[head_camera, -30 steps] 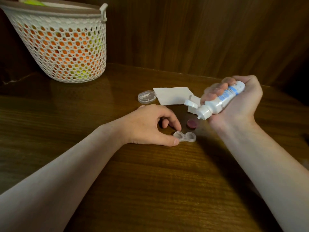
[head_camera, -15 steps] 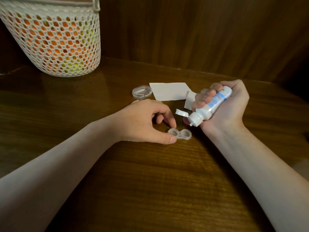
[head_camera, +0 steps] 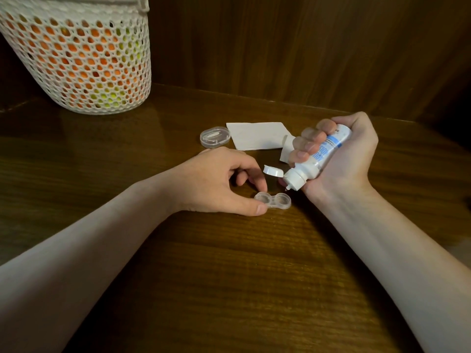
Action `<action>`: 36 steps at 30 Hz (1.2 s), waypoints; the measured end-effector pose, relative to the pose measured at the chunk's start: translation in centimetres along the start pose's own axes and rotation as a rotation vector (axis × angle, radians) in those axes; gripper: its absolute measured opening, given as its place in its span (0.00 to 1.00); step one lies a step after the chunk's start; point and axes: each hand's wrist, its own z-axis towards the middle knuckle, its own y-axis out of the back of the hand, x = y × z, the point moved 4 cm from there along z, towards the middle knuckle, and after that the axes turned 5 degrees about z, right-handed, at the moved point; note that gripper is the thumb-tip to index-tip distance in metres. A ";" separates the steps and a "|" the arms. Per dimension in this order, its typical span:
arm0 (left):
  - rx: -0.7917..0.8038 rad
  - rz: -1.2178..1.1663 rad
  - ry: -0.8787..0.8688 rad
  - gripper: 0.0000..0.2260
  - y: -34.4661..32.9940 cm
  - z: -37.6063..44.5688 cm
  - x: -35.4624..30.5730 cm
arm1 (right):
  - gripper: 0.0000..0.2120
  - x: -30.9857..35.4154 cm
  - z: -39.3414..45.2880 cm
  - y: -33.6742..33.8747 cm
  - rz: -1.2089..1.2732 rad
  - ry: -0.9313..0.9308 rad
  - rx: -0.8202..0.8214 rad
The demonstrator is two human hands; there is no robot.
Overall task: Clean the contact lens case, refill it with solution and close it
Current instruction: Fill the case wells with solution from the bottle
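A: What is the left hand (head_camera: pixel 214 182) doing?

B: It is lying on the wooden surface (head_camera: pixel 229 276), and its grip is pinching the left end of the contact lens case (head_camera: pixel 272 200) between thumb and forefinger. The case is sitting flat on the surface, both wells uncovered and facing up (whether there is liquid in them cannot be told).

A: And the right hand (head_camera: pixel 341 159)?

B: Its fingers are wrapping round the solution bottle (head_camera: pixel 316 159), a white one with a blue label, so that grip is closed on it. The bottle is tilting nozzle-down toward the left, its flip cap (head_camera: pixel 273 171) hanging open beside the nozzle. The tip is hovering just above and beside the right well of the case, not touching it, and a small drop seems to be hanging at the tip.

A: What else is lying around?

B: A folded white tissue (head_camera: pixel 257 136) is resting further back on the surface, with a clear oval lid (head_camera: pixel 214 137) just beside its left edge. A white mesh basket (head_camera: pixel 76 59) is standing at the far left (orange and yellow-green contents are showing through the holes). A dark wooden wall (head_camera: pixel 305 47) is rising behind it all.
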 end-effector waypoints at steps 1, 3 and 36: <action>0.002 0.002 -0.003 0.11 0.0 0.0 0.0 | 0.08 0.0 0.0 -0.1 0.000 -0.002 0.000; 0.007 0.004 -0.003 0.11 0.0 0.0 0.0 | 0.10 0.0 0.0 -0.1 0.000 -0.004 -0.003; 0.019 -0.008 0.002 0.11 0.0 0.1 0.3 | 0.19 0.0 -0.3 -0.2 -0.041 0.029 -0.042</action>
